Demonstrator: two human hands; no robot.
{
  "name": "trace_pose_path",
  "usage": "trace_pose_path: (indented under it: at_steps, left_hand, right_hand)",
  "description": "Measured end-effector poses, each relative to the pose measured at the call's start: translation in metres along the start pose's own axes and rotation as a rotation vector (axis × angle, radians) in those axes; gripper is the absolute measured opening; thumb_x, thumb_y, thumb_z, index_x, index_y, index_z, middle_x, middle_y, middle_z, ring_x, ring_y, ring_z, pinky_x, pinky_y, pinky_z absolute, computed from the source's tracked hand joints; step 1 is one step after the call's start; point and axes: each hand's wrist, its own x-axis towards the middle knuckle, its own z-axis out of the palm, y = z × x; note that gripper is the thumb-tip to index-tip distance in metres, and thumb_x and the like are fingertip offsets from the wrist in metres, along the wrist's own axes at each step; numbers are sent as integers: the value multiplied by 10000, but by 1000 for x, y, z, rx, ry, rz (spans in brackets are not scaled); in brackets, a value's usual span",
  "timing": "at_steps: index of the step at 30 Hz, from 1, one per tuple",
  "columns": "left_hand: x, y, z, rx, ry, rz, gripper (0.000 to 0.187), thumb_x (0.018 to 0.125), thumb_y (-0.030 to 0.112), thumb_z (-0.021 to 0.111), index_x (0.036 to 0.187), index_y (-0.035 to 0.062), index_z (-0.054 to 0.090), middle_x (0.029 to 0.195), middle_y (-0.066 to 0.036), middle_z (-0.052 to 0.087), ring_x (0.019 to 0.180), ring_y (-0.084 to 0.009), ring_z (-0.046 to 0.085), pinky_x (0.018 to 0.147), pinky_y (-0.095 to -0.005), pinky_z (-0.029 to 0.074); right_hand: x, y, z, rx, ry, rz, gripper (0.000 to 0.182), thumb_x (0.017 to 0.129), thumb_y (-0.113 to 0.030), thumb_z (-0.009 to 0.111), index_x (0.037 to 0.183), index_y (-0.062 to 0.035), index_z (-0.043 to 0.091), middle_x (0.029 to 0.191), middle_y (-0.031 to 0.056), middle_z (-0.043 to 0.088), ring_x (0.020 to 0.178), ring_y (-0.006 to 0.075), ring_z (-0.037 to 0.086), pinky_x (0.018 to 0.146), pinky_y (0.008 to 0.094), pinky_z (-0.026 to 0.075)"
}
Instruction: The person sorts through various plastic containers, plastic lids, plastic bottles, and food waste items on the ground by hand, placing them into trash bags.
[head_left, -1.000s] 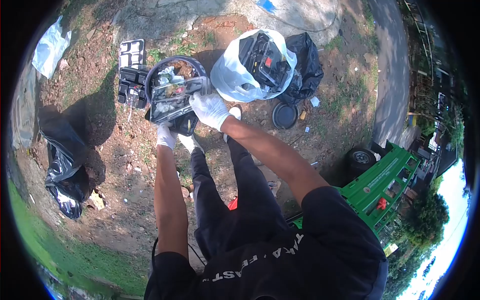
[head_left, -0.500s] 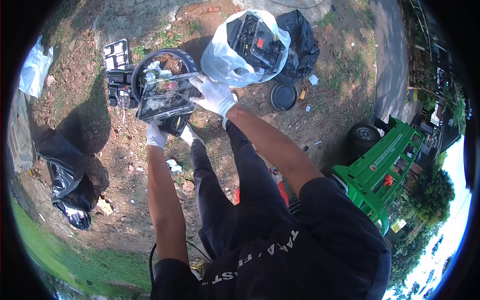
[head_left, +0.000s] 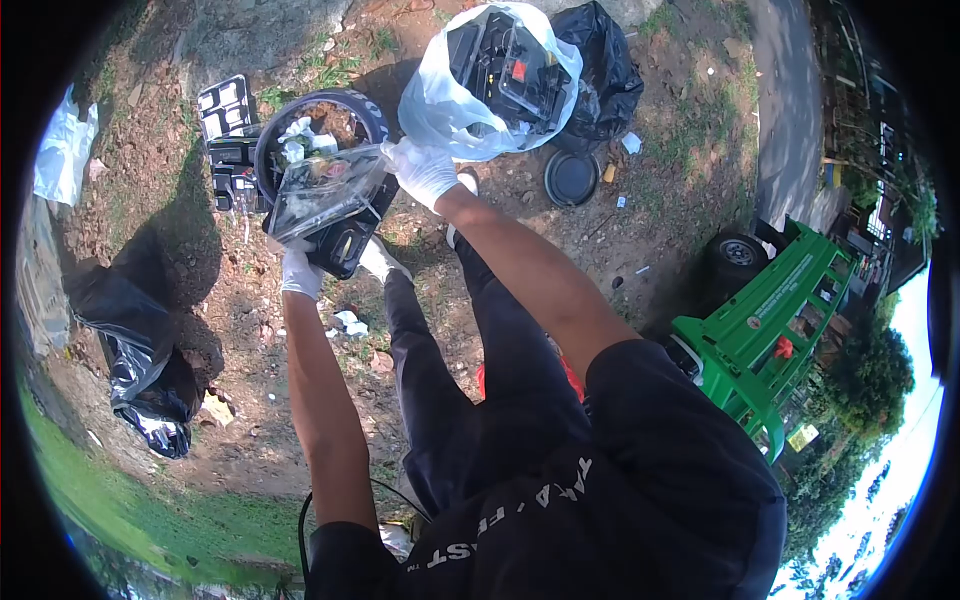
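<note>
Gloved left hand (head_left: pixel 300 274) gripping near edge of black compartment tray (head_left: pixel 346 240), fingers partly hidden. Gloved right hand (head_left: pixel 421 173) fingers closed on corner of clear plastic lid (head_left: pixel 325 200), lid tilted above tray. Both overlap near rim of round tub (head_left: pixel 264 160) with food scraps. White plastic bag (head_left: pixel 428 104) holding containers, right of tub.

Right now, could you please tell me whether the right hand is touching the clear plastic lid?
Touching: the head view shows the right hand gripping the clear plastic lid at one corner, with no gap visible.
</note>
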Motion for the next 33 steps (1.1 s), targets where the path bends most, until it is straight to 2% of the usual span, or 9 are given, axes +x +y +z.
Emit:
trace_pose_path:
  at_steps: [4, 8, 10, 13, 19, 23, 28, 30, 33]
  left_hand:
    - [13, 9, -7, 50, 38, -65, 263, 799, 11, 563, 1050, -27, 631, 1061, -136, 675, 956, -282, 671, 857, -369, 564]
    - [3, 15, 12, -28, -19, -67, 371, 806, -13, 506, 1170, -53, 564, 1126, -166, 660, 1037, -326, 677, 918, -443, 588]
    - [0, 12, 22, -21, 47, -67, 454, 793, -41, 464, 1243, -55, 524, 1185, -183, 639, 1094, -357, 664, 977, -483, 577]
    - [-9, 8, 36, -73, -8, -41, 576, 761, -34, 478, 1335, -3, 510, 1273, -172, 641, 1172, -355, 649, 1061, -512, 538]
    - [1, -1, 37, -78, 32, -61, 622, 743, -52, 455, 1363, -19, 487, 1329, -186, 603, 1232, -370, 609, 1084, -513, 518]
    - [7, -3, 37, -70, 83, -82, 486, 821, -39, 469, 1302, -10, 530, 1260, -172, 626, 1155, -349, 643, 1005, -513, 558]
    - [17, -3, 39, -76, 137, -56, 415, 854, -35, 488, 1253, 13, 590, 1211, -165, 654, 1073, -332, 679, 936, -486, 597]
    - [14, 1, 41, -93, 140, -65, 408, 878, -19, 504, 1273, 22, 599, 1208, -170, 663, 1061, -326, 690, 907, -478, 611]
    - [13, 8, 48, -59, 168, -63, 394, 911, 1, 505, 1293, 24, 597, 1218, -179, 668, 1077, -327, 691, 913, -486, 608]
  right_hand:
    - [17, 7, -1, -90, 27, -64, 148, 925, -146, 586, 1033, -135, 687, 779, 98, 622, 647, 271, 709, 519, 423, 542]
    - [25, -1, -10, 2, 53, -72, 166, 929, -216, 608, 1034, -102, 667, 813, 129, 674, 648, 307, 711, 528, 456, 545]
    - [26, -13, -12, 93, 34, 60, 315, 903, -313, 684, 1093, -72, 614, 895, 161, 712, 691, 353, 718, 590, 473, 566]
    - [20, -41, -37, 446, -70, 672, 689, 778, -474, 824, 1186, -20, 505, 951, 207, 713, 941, 399, 705, 831, 465, 560]
    - [-25, -57, 13, 878, 9, 825, 372, 868, -398, 766, 946, -36, 724, 983, 175, 721, 948, 344, 701, 848, 416, 536]
    - [-40, -73, 0, 908, -34, 642, 266, 912, -267, 757, 1021, -28, 716, 958, 188, 731, 896, 334, 711, 809, 389, 543]
    - [-34, -79, -7, 773, -48, 705, 234, 920, -253, 746, 984, -33, 698, 931, 205, 726, 893, 317, 721, 798, 395, 540]
    - [-30, -78, -12, 903, -126, 818, 232, 933, -250, 727, 984, -27, 692, 926, 213, 726, 876, 307, 724, 780, 383, 537]
    - [-27, -70, 4, 967, -92, 747, 239, 944, -254, 712, 988, -20, 692, 906, 219, 726, 851, 313, 724, 759, 380, 533]
